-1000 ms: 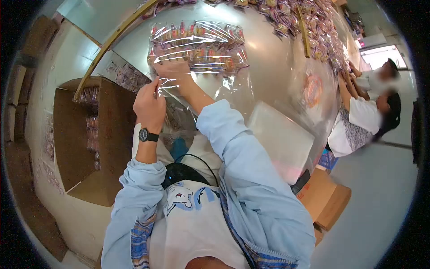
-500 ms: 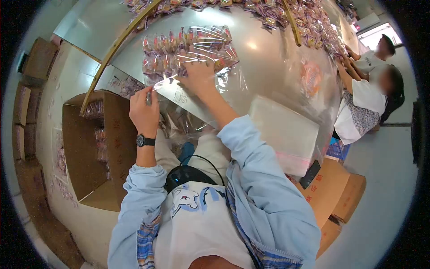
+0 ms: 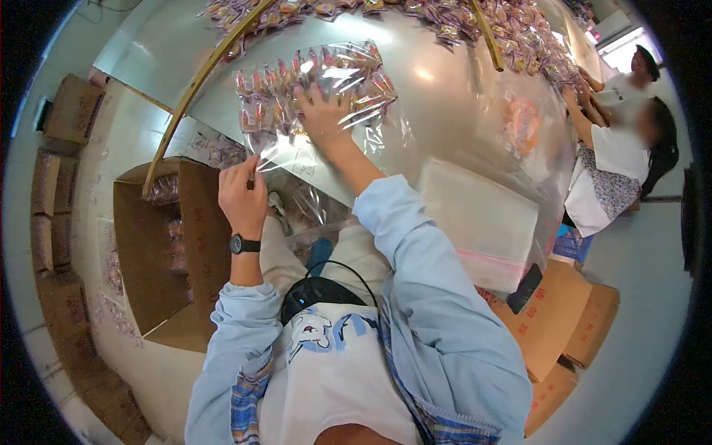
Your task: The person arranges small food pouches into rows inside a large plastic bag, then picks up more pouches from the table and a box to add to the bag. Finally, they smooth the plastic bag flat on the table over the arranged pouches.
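A clear plastic bag (image 3: 371, 96) with rows of small wrapped packets lies on the metal table (image 3: 430, 111). My right hand (image 3: 324, 117) rests on top of it, fingers spread over the film and the packets below. At the bag's near left corner, my left hand (image 3: 241, 196) is closed with its fingertips pinching the film. Loose, shiny film from the bag hangs past the table edge between my hands. A stack of flat clear bags (image 3: 478, 215) lies to the right of my right arm.
Loose wrapped packets (image 3: 512, 37) are heaped at the far side, near wooden strips (image 3: 204, 81). An open carton (image 3: 152, 256) with filled bags stands at left. A black phone (image 3: 525, 288) lies by the bag stack. Two people (image 3: 619, 141) work at far right; more cartons (image 3: 556, 319) stand below.
My right hand has shifted slightly up and left on the bag, its fingers spreading wider. My left hand has moved a little down, still at the film's corner. The view has shifted slightly.
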The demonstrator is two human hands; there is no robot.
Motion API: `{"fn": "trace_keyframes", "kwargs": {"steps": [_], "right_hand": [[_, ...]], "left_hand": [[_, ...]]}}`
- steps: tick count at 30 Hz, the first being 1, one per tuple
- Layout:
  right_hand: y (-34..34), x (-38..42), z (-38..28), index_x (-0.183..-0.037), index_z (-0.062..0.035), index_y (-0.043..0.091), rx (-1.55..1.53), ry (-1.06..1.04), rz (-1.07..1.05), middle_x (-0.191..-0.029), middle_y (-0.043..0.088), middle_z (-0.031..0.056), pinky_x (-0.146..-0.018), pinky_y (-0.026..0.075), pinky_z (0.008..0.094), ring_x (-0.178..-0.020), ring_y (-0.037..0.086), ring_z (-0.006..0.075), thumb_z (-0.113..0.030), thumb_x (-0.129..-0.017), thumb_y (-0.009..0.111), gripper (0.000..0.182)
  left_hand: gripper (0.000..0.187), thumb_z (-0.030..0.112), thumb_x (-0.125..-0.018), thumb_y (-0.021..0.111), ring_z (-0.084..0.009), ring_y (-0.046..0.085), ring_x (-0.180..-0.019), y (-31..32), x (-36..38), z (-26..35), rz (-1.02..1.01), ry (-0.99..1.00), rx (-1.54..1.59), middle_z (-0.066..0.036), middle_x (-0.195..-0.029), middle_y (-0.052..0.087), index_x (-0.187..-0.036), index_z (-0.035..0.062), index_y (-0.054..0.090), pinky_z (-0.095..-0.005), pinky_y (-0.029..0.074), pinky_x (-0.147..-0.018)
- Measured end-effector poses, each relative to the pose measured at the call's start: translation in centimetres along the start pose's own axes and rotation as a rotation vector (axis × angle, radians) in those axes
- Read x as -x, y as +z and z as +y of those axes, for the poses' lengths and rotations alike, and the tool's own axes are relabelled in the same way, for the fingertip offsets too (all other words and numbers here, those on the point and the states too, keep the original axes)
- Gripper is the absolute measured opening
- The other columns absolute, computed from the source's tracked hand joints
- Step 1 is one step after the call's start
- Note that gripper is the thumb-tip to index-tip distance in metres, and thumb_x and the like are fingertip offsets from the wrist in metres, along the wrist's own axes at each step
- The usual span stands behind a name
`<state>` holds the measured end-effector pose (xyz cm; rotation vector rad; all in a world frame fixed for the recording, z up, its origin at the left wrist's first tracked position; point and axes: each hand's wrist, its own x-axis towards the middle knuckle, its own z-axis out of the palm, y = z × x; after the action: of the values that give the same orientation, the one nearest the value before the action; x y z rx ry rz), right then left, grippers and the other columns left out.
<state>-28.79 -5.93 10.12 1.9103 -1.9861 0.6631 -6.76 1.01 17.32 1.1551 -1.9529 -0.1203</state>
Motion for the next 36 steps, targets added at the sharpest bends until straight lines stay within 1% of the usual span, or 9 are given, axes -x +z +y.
{"fn": "trace_keyframes", "kwargs": {"steps": [7, 8, 12, 17, 19, 21, 28, 31, 36], "right_hand": [[-5.3, 0.7, 3.1, -0.148, -0.0144, 0.048, -0.108, -0.122, -0.091, -0.149, 0.050, 0.0167, -0.119, 0.025, 0.0604, -0.136, 0.046, 0.0441, -0.031, -0.080, 0.072, 0.074], [-5.7, 1.2, 4.0, -0.145, -0.0108, 0.052, 0.036, -0.087, -0.065, -0.145, 0.055, 0.0151, -0.119, 0.027, 0.0556, -0.128, 0.052, 0.0417, -0.048, -0.076, 0.078, 0.082], [-5.1, 1.8, 7.2, -0.143, -0.0103, 0.053, -0.012, 0.010, 0.017, -0.144, 0.056, 0.0141, -0.119, 0.027, 0.0564, -0.130, 0.049, 0.0415, -0.052, -0.070, 0.080, 0.088], [-4.4, 1.2, 7.8, -0.131, -0.0174, 0.062, -0.026, -0.042, -0.075, -0.132, 0.063, 0.0106, -0.115, 0.032, 0.0587, -0.128, 0.052, 0.0381, -0.047, -0.074, 0.076, 0.065], [-2.6, 1.0, 9.1, -0.144, -0.0116, 0.049, 0.085, -0.175, -0.048, -0.142, 0.057, 0.0126, -0.118, 0.026, 0.0582, -0.135, 0.050, 0.0317, -0.049, -0.083, 0.068, 0.074], [-4.7, -0.5, 8.0, -0.140, -0.0162, 0.055, 0.189, -0.254, -0.097, -0.142, 0.058, 0.0138, -0.119, 0.027, 0.0555, -0.138, 0.048, 0.0284, -0.049, -0.088, 0.063, 0.062], [-3.7, -0.4, 6.0, -0.136, -0.0190, 0.059, 0.055, -0.140, -0.098, -0.146, 0.054, 0.0060, -0.113, 0.028, 0.0643, -0.139, 0.043, 0.0412, -0.036, -0.090, 0.065, 0.050], [-2.7, -0.6, 6.0, -0.140, -0.0176, 0.056, 0.138, -0.126, -0.114, -0.149, 0.051, 0.0058, -0.109, 0.027, 0.0709, -0.133, 0.047, 0.0410, -0.034, -0.090, 0.064, 0.053], [-2.5, -0.7, 6.0, -0.138, -0.0155, 0.056, 0.145, -0.152, 0.003, -0.140, 0.058, 0.0073, -0.108, 0.030, 0.0688, -0.122, 0.056, 0.0374, -0.028, -0.086, 0.067, 0.055]], "left_hand": [[0.027, 0.001, -0.077, 0.075, -0.0285, 0.064, -0.087, 0.4, 1.4, 2.5, 0.107, 0.119, -0.032, -0.005, -0.090, 0.069, -0.103, 0.0076, 0.071, -0.0411, 0.051, -0.081], [0.028, 0.001, -0.076, 0.076, -0.0281, 0.064, -0.087, 0.3, 2.1, 3.5, 0.125, 0.174, -0.016, -0.005, -0.090, 0.068, -0.102, 0.0087, 0.071, -0.0412, 0.051, -0.082], [0.035, 0.006, -0.075, 0.074, -0.0366, 0.063, -0.102, 3.7, 5.2, 9.2, -0.389, 0.291, 0.337, -0.016, -0.107, 0.068, -0.109, 0.0030, 0.067, -0.0474, 0.051, -0.091], [0.055, 0.010, -0.086, 0.060, -0.0432, 0.046, -0.131, 10.5, 1.1, 9.6, -0.373, 0.100, -0.074, -0.024, -0.141, 0.050, -0.137, -0.0066, 0.048, -0.0494, 0.039, -0.109], [0.056, 0.007, -0.087, 0.057, -0.0418, 0.040, -0.138, 12.0, -1.6, 8.1, -0.340, -0.003, -0.014, -0.023, -0.145, 0.048, -0.141, -0.0020, 0.048, -0.0518, 0.032, -0.113], [0.058, 0.006, -0.086, 0.056, -0.0402, 0.040, -0.138, 12.9, -4.1, 7.1, -0.049, 0.151, -0.212, -0.024, -0.142, 0.049, -0.143, -0.0008, 0.046, -0.0525, 0.030, -0.113], [0.047, 0.013, -0.091, 0.056, -0.0296, 0.047, -0.136, 14.1, -6.2, 4.5, -0.389, -0.022, -0.275, -0.012, -0.142, 0.054, -0.137, 0.0034, 0.055, -0.0528, 0.028, -0.118], [0.046, 0.014, -0.091, 0.056, -0.0302, 0.048, -0.135, 15.2, -4.9, 3.5, -0.101, 0.161, -0.349, -0.013, -0.140, 0.055, -0.137, 0.0055, 0.056, -0.0535, 0.028, -0.119], [0.050, 0.017, -0.093, 0.054, -0.0308, 0.050, -0.132, 16.2, -5.6, 1.8, -0.241, 0.167, -0.506, -0.013, -0.139, 0.057, -0.143, 0.0180, 0.053, -0.0551, 0.030, -0.116]]}}
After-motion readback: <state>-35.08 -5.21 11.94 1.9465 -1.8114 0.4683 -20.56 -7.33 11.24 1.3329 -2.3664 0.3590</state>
